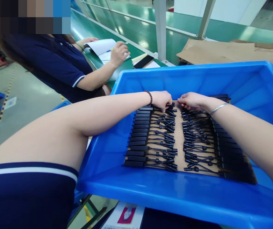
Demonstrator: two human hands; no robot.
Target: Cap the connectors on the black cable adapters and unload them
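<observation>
A green table (137, 50) ran beyond one smooth blue plastic bin (165, 186). Inside, two rows of slim black boxes (138, 143) with thin cables (169, 155) lay on brown cardboard (179, 140). At the far end my left hand (161, 100) was curled over cables, my right hand (192, 101) pinched, apart; I couldn't tell what either gripped.

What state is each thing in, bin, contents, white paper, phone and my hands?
Blue plastic bin, open-topped.
Black rectangular cabled units, laid in two rows.
Brown cardboard sheet, flat beneath them.
White paper sheets, curled up.
Black slab-shaped phone, lying flat.
Left hand, curled at the left row; grip unclear.
Right hand, curled by the right row; grip unclear.
</observation>
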